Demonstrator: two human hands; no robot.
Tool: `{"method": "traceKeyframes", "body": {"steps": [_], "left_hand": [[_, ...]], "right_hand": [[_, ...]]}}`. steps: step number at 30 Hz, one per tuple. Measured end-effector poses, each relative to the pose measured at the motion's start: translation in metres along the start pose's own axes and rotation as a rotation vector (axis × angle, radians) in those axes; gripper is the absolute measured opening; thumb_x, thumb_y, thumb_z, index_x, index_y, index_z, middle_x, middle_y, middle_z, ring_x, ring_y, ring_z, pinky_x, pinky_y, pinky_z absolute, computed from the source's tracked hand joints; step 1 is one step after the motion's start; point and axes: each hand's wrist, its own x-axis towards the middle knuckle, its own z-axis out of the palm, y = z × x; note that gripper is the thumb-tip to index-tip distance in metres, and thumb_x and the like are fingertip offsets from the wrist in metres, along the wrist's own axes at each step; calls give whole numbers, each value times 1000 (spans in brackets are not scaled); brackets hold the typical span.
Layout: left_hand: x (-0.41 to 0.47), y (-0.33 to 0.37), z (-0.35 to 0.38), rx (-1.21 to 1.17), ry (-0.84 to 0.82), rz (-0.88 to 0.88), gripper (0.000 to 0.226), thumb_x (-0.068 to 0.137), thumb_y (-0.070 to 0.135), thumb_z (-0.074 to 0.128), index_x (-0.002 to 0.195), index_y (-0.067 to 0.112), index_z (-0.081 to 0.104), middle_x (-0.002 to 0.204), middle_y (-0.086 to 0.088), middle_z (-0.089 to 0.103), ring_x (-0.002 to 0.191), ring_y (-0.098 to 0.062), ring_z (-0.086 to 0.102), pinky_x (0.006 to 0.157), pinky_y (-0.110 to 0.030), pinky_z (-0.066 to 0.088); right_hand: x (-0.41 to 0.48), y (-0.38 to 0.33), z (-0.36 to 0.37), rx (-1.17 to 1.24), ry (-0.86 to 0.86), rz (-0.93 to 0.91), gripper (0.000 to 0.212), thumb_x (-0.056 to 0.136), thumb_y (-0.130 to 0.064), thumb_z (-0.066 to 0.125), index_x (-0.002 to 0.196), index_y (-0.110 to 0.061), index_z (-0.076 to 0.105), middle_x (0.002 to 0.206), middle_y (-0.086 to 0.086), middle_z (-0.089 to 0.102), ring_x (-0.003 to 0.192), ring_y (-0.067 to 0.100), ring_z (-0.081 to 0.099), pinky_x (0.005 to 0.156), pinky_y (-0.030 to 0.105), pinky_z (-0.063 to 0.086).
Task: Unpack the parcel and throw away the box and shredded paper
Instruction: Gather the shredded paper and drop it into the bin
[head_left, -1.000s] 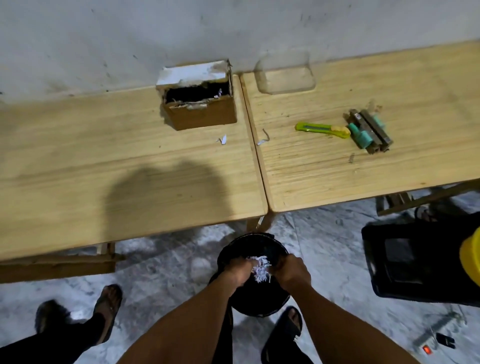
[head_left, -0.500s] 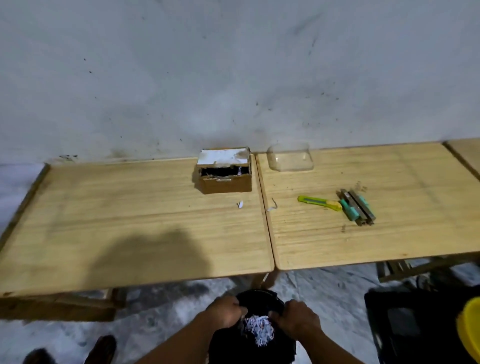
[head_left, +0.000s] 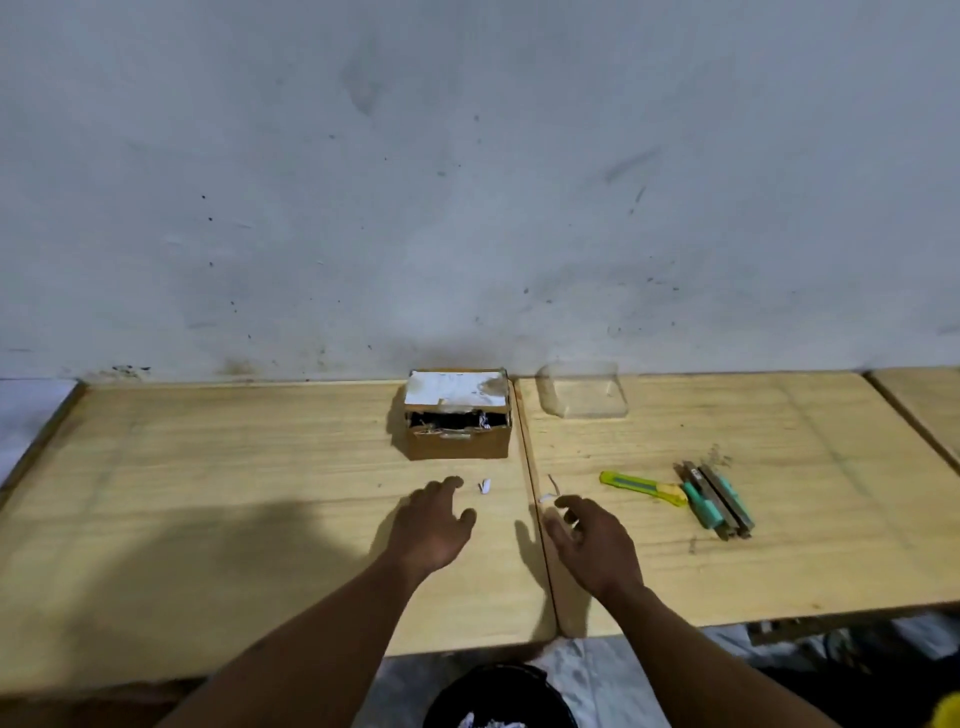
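A small brown cardboard box (head_left: 458, 440) with a white label flap stands open at the back of the left wooden table (head_left: 208, 519), against the wall. Two white paper scraps lie in front of it: one (head_left: 484, 486) just right of my left hand (head_left: 431, 525), another (head_left: 549, 491) at the fingertips of my right hand (head_left: 592, 545). Both hands hover over the table with fingers apart, holding nothing. A black bin (head_left: 498, 696) with shredded paper inside sits on the floor below the table edge.
On the right table (head_left: 779, 561) lie a yellow-green box cutter (head_left: 641, 487), a bundle of teal and grey tools (head_left: 717, 501) and a clear plastic container (head_left: 582, 389) by the wall. A yellow object (head_left: 948, 714) shows at the bottom right.
Both hands let go of the shredded paper into the bin and rose over the table toward the scraps. The view tilted upward.
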Motion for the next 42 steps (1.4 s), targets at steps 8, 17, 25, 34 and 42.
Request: {"method": "traceKeyframes", "body": {"steps": [8,17,25,34,42], "left_hand": [[59,-62,39,387,127,57,72,91,55,31,146,11,42,152,-16,41,142,-37,36,106,-65,33],[59,-83,61,346,202,64,76,94,64,20,157,22,11,166,-2,0,152,-23,-4,120,-55,1],[61,-89,66,329,221,71,75,95,65,21,157,24,8,165,-1,-3,152,-21,-9,121,-54,0],[59,-90,66,329,228,77,75,96,66,21,157,24,12,166,-2,1,152,-21,-8,121,-53,1],[45,-87,64,277,164,59,69,99,59,23,157,25,7,165,-1,-4,151,-23,-13,120,-52,-4]], "right_hand": [[72,33,43,-115,-151,-37,95,82,-78,41,157,-31,7,165,4,11,152,21,4,121,50,12],[69,30,69,-363,28,-274,84,72,-89,43,130,-28,47,132,0,51,121,26,43,94,46,35],[101,-15,104,-333,-34,-437,83,76,-89,41,133,-29,48,117,-3,57,100,20,57,77,37,50],[94,-11,122,-274,115,-680,23,96,-44,59,95,-21,63,70,-2,68,48,24,62,43,26,43],[30,0,107,-230,6,-642,36,95,-46,59,69,-20,60,54,0,61,45,22,59,42,27,39]]}}
